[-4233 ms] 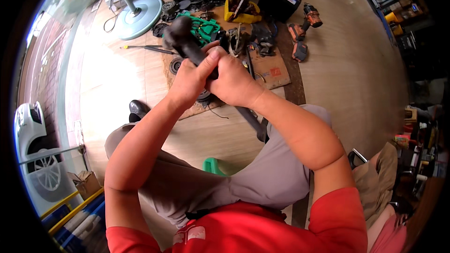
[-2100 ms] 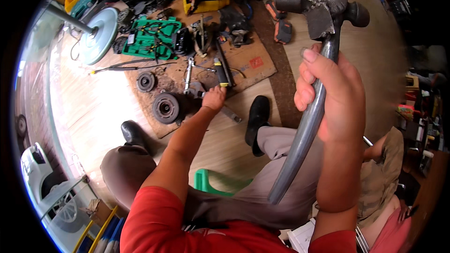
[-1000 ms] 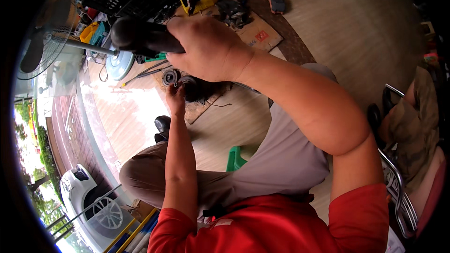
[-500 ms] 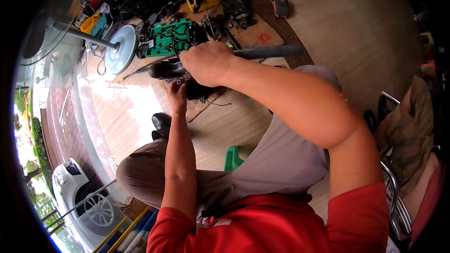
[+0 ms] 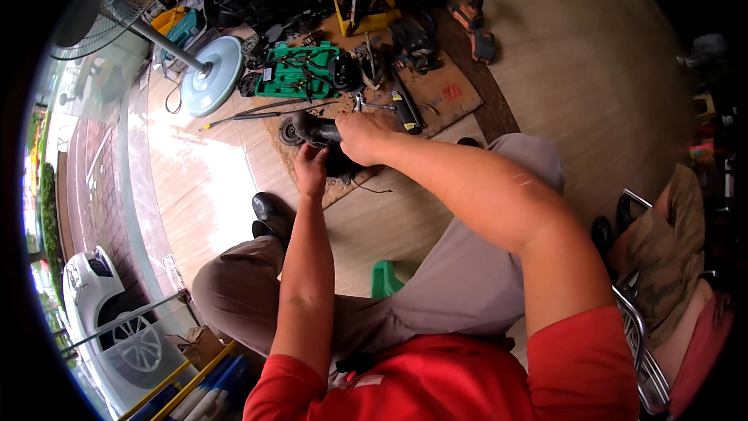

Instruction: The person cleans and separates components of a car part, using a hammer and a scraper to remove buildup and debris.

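A: Where's the hammer (image 5: 315,130)?

B: In the right hand (image 5: 361,139), over the left part of the cardboard (image 5: 444,82). Its head points left and overlaps the right edge of the pulley (image 5: 287,132). I can't say whether the two touch.

A: And the grips?

B: The right one is wrapped round the handle, close up behind the head. The left hand (image 5: 311,170) is just on the near side of the head, fingers bunched and narrow. Whether they pinch something small, I can't tell; the hammer and the distance hide it.

A: How would you work well like that?

B: I'd hold the handle firmly and favour short, controlled taps with so little handle behind the head. Left fingertips should sit low and clear of the striking face, with the eyes on the contact point.

A: Count it up for me.

B: Two hands, one hammer, one pulley in plain sight. Beyond them, one green case (image 5: 300,72) and, farther and to the right, one yellow tub (image 5: 387,19). One fan (image 5: 214,74) at far left, and one green stool (image 5: 382,281) on the near side.
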Action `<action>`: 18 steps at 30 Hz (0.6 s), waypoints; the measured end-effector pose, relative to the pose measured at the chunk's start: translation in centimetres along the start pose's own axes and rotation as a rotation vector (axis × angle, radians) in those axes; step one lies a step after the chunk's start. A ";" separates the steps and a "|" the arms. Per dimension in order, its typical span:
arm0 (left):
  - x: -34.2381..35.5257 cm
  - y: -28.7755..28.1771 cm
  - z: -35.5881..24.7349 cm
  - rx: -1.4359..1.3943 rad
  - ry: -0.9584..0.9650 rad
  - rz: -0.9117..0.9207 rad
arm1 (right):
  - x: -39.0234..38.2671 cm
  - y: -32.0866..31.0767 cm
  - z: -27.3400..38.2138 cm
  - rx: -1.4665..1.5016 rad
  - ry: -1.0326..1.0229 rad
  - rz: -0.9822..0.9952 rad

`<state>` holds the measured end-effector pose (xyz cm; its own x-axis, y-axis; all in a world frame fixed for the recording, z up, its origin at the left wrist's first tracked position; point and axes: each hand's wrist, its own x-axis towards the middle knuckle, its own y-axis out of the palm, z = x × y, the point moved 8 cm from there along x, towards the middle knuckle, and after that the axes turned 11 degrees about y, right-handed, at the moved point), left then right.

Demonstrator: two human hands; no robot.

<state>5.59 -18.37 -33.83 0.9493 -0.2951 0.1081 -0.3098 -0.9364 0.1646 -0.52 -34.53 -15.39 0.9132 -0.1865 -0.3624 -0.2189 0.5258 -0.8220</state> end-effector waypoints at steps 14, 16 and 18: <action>-0.4 0.1 -1.1 0.102 -0.042 -0.086 | 2.2 3.3 1.2 -0.075 -0.083 -0.020; -0.4 -0.2 -1.0 0.090 -0.041 -0.098 | 1.9 3.0 1.6 -0.078 -0.083 -0.009; 0.0 -0.4 -0.7 0.029 -0.009 -0.111 | 1.7 2.7 1.9 -0.066 -0.082 -0.020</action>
<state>5.64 -17.85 -33.27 0.9781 -0.1910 0.0822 -0.2015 -0.9685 0.1466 1.07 -31.88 -17.42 0.9419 -0.1263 -0.3112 -0.2205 0.4664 -0.8567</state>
